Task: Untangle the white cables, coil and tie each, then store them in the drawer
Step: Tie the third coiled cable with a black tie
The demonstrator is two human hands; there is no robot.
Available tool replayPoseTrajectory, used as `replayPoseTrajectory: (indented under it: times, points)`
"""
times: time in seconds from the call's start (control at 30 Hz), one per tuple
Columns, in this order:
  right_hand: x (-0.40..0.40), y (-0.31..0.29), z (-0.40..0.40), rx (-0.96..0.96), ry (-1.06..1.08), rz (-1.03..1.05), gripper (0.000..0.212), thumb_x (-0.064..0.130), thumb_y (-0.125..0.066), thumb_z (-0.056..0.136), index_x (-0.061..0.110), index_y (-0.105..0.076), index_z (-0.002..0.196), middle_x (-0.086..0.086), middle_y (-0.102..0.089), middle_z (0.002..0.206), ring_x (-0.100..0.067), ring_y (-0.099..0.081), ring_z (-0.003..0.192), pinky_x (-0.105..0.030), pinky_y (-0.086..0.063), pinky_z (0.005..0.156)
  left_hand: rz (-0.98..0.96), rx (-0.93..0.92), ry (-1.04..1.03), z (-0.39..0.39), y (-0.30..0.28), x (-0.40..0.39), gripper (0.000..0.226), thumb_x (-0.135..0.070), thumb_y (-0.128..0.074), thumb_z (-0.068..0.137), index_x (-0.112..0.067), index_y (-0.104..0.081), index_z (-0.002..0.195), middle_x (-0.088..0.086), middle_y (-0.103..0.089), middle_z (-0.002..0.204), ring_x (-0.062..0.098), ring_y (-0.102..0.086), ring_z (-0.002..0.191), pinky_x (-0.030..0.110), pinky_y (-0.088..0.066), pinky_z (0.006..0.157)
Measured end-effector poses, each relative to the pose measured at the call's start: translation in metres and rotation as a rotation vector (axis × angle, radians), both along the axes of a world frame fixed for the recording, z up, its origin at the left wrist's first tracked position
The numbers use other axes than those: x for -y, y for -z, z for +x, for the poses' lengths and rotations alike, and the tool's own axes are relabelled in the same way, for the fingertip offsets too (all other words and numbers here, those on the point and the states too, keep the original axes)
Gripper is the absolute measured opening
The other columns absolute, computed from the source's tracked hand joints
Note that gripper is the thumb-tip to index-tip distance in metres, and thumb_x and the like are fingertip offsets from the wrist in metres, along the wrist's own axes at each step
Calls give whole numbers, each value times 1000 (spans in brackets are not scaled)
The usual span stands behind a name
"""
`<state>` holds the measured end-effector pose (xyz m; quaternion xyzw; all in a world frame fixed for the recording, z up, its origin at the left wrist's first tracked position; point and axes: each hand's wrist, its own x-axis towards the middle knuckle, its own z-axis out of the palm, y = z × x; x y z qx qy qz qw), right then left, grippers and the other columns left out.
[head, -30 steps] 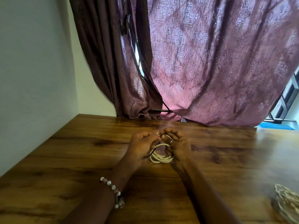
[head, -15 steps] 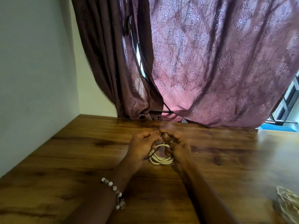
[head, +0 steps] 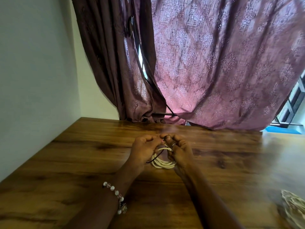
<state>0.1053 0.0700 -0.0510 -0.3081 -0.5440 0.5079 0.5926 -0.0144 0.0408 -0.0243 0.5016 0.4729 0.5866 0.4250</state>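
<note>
from the head view, looking down over the person's arms, a coiled white cable (head: 162, 163) sits on the wooden table (head: 82, 162), roughly in the middle of it and between the two hands. the cable is cream-white, wound into several loose loops stacked in a flat ring, with the near side of the ring showing plainly and the far side hidden behind the fingers. a thin dark tie (head: 156, 157) crosses the left part of the coil at a slant, one end poking out below the left hand (head: 144, 150). that hand's fingers are curled in, pinching at the tie and the top of the coil; the right hand (head: 179, 150) is curled round the right side of the loops, a ring on one finger, and its fingertips meet the left hand's just above the coil. a beaded bracelet (head: 116, 195) hangs on the left wrist. behind the table a patterned maroon curtain (head: 214, 63) falls to the tabletop, with a pale wall (head: 33, 63) at the left. at the right edge of the table, well apart from the hands, lies a blurred pale bundle (head: 293, 205); i cannot tell what it is.
</note>
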Motion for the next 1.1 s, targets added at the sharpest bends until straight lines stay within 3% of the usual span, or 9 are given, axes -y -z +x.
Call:
replayPoseTrajectory:
  times: [0.17, 0.4, 0.73, 0.87, 1.1]
  points:
    - [2, -4, -1, 7, -17, 10, 16, 0, -48, 95, -1, -64, 97, 5, -61, 59, 2, -43, 38, -13, -30, 35, 11, -13, -6, 0, 1, -1, 23, -2, -62, 85, -9, -66, 63, -9, -50, 38, -1, -40, 33, 12, -32, 38]
    - [1, -1, 2, 28, -6, -8, 18, 9, -49, 97, 6, -67, 96, 6, -56, 55, -1, -31, 35, -13, -22, 34, -26, 7, -25, -2, 1, 0, 27, -4, -60, 87, -10, -63, 60, -7, -48, 37, 1, -34, 28, 11, -24, 33]
    - [0, -1, 1, 52, 0, -6, 17, 8, -52, 95, 4, -68, 98, -2, -59, 62, -3, -34, 37, -15, -24, 35, -46, 2, -49, -3, 5, -3, 35, -9, -64, 82, -17, -63, 48, -2, -50, 42, 11, -39, 41, 24, -30, 45]
    - [1, -1, 1, 62, 12, 3, 17, 9, -53, 95, 6, -69, 96, 1, -61, 63, -2, -38, 38, -15, -25, 35, -47, 12, -49, -2, 4, -2, 36, -7, -63, 83, -17, -61, 48, -5, -50, 40, 6, -40, 37, 19, -31, 40]
    - [6, -7, -2, 33, -22, 37, 16, -2, -48, 95, -7, -62, 98, 0, -61, 61, 1, -47, 40, -13, -34, 36, -52, -5, -68, -3, 3, -2, 36, -8, -63, 83, -18, -59, 48, -6, -48, 38, 5, -37, 35, 17, -28, 38]
